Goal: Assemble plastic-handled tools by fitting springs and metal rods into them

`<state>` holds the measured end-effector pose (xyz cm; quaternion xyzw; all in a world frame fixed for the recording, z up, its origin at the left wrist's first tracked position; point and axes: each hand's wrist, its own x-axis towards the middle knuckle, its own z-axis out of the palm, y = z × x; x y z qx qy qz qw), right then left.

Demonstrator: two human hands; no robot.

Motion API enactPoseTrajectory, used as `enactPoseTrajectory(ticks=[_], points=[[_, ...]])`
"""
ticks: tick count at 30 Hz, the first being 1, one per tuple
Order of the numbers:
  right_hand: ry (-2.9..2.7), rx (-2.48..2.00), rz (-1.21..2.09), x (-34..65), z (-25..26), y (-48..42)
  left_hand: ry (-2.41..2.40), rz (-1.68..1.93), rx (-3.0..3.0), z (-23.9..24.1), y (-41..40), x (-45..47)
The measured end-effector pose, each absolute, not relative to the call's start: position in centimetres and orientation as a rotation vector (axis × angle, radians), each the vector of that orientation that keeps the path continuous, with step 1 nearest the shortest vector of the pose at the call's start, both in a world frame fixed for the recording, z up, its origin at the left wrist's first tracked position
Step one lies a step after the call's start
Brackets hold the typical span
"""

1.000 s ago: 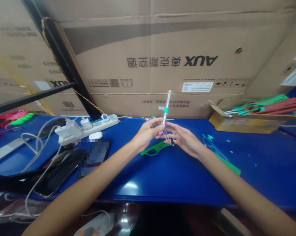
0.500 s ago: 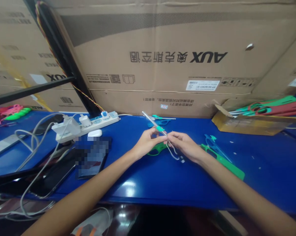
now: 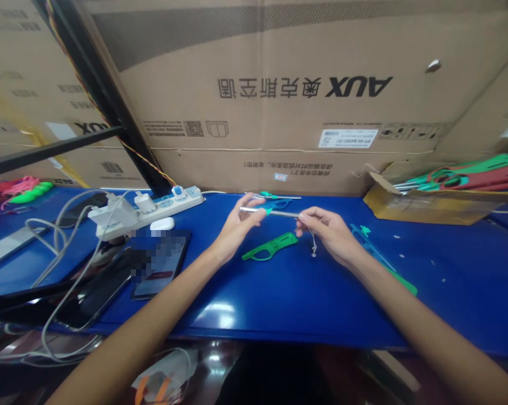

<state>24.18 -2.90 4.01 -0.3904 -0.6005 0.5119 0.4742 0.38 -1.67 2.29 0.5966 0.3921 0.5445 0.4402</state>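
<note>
Above the blue table [image 3: 279, 304], my left hand [image 3: 235, 226] pinches a thin clear tube [image 3: 274, 212] with a green band, held nearly level. The tube's other end is gripped by my right hand [image 3: 327, 233], whose fingers are closed; a short white cord [image 3: 313, 244] hangs from it. Below and between both hands, a green plastic handle piece [image 3: 270, 247] lies flat on the table.
A white power strip [image 3: 146, 211] with plugs and cables lies at left, beside a phone [image 3: 158, 264] and a white earbud case [image 3: 162, 224]. More green and blue parts [image 3: 365, 242] lie at right. An open carton [image 3: 431, 202] holds coloured pieces. Large cardboard boxes [image 3: 279, 95] stand behind.
The tube went from standing upright to lying nearly level between my hands. My hands moved apart, and the green handle piece now lies uncovered on the table.
</note>
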Motion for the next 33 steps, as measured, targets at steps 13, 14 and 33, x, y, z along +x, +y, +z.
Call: enactPoseTrajectory(ticks=[13, 14, 33], points=[[-1.829, -0.969, 1.106, 22.9, 3.2, -4.0, 0.880, 0.833, 2.702, 3.0, -3.6, 0.2], [-1.842, -0.960, 1.089, 23.2, 3.0, -3.7, 0.865, 0.822, 2.690, 2.8, -3.7, 0.3], [-2.539, -1.156, 0.366, 27.5, 2.5, -1.2, 0.923, 0.995, 2.607, 4.0, -2.5, -2.0]])
